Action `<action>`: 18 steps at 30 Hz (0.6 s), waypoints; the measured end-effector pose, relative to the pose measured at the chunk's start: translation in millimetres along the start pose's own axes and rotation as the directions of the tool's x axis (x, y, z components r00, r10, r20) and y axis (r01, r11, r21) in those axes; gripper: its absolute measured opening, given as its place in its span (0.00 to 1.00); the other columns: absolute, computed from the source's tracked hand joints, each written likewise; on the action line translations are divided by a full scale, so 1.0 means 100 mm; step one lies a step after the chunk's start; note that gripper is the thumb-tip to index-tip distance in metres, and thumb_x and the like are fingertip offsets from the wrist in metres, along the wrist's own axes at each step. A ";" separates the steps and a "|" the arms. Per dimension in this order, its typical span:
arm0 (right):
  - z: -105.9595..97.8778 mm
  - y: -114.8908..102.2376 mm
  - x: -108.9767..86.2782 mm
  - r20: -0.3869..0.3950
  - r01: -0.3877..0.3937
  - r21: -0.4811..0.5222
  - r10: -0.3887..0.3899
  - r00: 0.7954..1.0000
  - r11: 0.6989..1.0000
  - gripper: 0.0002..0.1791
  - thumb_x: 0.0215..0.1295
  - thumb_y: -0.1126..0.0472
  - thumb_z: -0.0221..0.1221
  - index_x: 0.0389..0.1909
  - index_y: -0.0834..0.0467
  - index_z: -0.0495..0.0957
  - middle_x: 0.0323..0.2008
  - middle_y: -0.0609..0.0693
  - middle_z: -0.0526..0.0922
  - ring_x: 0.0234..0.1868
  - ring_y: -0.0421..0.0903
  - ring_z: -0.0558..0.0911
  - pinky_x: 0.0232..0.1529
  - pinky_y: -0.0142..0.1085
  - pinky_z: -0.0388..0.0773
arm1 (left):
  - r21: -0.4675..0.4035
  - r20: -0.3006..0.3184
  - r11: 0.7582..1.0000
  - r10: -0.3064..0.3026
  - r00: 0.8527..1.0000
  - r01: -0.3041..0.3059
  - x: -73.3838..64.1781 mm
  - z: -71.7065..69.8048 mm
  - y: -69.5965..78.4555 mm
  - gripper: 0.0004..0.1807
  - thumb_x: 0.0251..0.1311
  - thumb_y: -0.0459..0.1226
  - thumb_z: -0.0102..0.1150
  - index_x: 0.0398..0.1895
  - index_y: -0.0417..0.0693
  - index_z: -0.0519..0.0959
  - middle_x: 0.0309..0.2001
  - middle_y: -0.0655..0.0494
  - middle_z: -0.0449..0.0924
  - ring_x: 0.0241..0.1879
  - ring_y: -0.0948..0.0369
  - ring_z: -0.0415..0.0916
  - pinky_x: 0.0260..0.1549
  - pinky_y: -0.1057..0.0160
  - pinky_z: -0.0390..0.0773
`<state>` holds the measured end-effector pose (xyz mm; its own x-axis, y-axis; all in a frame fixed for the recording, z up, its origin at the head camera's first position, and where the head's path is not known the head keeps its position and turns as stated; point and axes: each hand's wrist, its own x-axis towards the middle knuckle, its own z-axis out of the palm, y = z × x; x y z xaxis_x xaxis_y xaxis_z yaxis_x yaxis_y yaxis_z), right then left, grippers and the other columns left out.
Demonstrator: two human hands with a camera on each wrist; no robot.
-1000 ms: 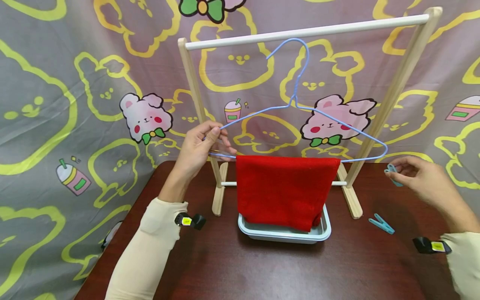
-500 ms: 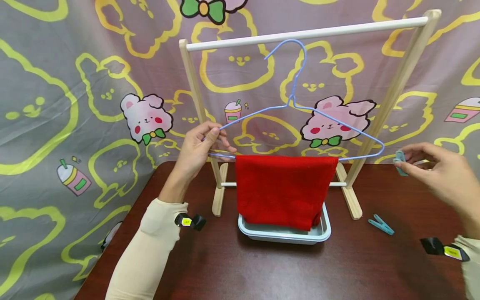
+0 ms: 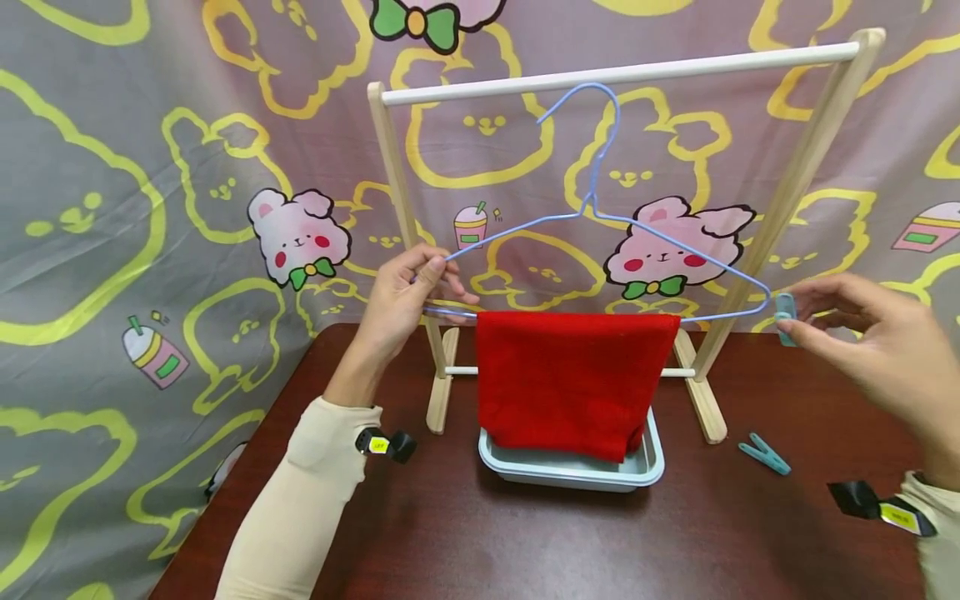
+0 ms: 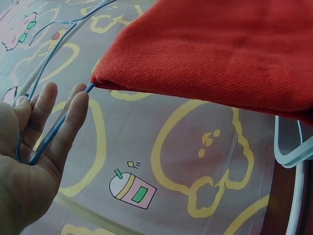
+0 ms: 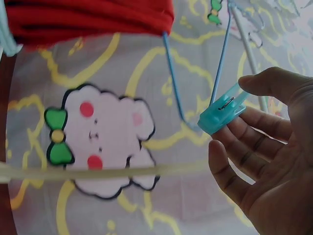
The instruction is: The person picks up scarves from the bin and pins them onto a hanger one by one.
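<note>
A blue wire hanger [image 3: 540, 219] is held up by its left end in my left hand [image 3: 408, 287], thumb and fingers pinching the upper wire. Over the hanger's bottom bar drapes a folded red cloth [image 3: 573, 383], its lower edge hanging into a pale blue basin. My right hand [image 3: 873, 333] pinches a teal clothespin [image 5: 222, 112] between thumb and fingers, just beside the hanger's right corner. In the head view the clothespin looks a little apart from the wire; whether it touches cannot be told from the right wrist view.
A second teal clothespin [image 3: 765, 454] lies on the dark table [image 3: 540, 542] at the right. Behind the hanger stands a wooden rack [image 3: 798, 175] with a white top rail [image 3: 675, 71]. The pale blue basin [image 3: 570, 479] sits under the cloth. A patterned curtain [image 3: 217, 350] hangs behind.
My right hand moved right, away from the hanger, then came back left toward its corner with the clothespin, which is now more upright. The left hand keeps its hold on the hanger.
</note>
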<state>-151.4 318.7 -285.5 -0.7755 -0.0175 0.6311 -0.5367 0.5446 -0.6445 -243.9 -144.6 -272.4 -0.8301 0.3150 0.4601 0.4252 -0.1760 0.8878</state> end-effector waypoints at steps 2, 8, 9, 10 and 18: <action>0.05 -0.06 0.01 0.016 -0.001 0.011 0.001 1.000 1.000 0.23 0.53 0.84 0.66 0.44 0.57 0.84 0.36 0.30 0.86 0.32 0.24 0.84 0.41 0.12 0.76 | -0.004 -0.004 1.000 -0.004 1.000 0.004 0.00 0.01 0.00 0.11 0.81 0.34 0.46 0.45 0.32 0.75 0.29 0.55 0.86 0.33 0.55 0.92 0.31 0.46 0.89; 0.30 -0.26 0.09 0.071 0.030 0.013 -0.031 0.997 0.999 0.20 0.54 0.81 0.68 0.45 0.60 0.84 0.34 0.32 0.85 0.33 0.26 0.83 0.39 0.13 0.75 | 0.003 -0.016 1.000 -0.020 1.000 0.020 0.00 0.02 -0.01 0.10 0.81 0.34 0.46 0.43 0.39 0.76 0.29 0.56 0.86 0.34 0.55 0.92 0.30 0.49 0.90; 0.35 -0.29 0.10 0.081 0.041 0.012 -0.042 0.996 0.999 0.20 0.54 0.81 0.69 0.46 0.61 0.83 0.34 0.32 0.85 0.34 0.27 0.82 0.40 0.13 0.75 | 0.004 -0.016 1.000 -0.020 1.000 0.020 0.00 0.02 -0.01 0.10 0.81 0.34 0.46 0.43 0.39 0.76 0.29 0.56 0.86 0.34 0.56 0.92 0.30 0.49 0.90; 0.40 -0.33 0.12 0.088 0.049 0.005 -0.049 0.995 0.999 0.19 0.54 0.80 0.69 0.47 0.63 0.83 0.35 0.32 0.85 0.35 0.27 0.83 0.41 0.13 0.75 | 0.005 -0.017 1.000 -0.020 1.000 0.020 0.00 0.02 -0.01 0.10 0.81 0.34 0.46 0.43 0.39 0.76 0.29 0.56 0.86 0.34 0.56 0.92 0.30 0.49 0.90; 0.79 -0.57 0.22 0.184 0.089 0.059 -0.099 0.978 0.994 0.18 0.61 0.75 0.70 0.51 0.61 0.83 0.37 0.37 0.87 0.39 0.31 0.85 0.44 0.17 0.78 | 0.016 -0.020 1.000 -0.005 1.000 0.006 0.01 0.04 -0.02 0.10 0.81 0.34 0.47 0.41 0.43 0.77 0.29 0.56 0.85 0.34 0.54 0.92 0.31 0.49 0.90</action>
<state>-164.1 221.0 -268.6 -0.7667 -0.2250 0.6013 -0.6224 0.4902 -0.6102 -244.1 -140.0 -274.2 -0.8395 0.2971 0.4550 0.4262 -0.1594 0.8905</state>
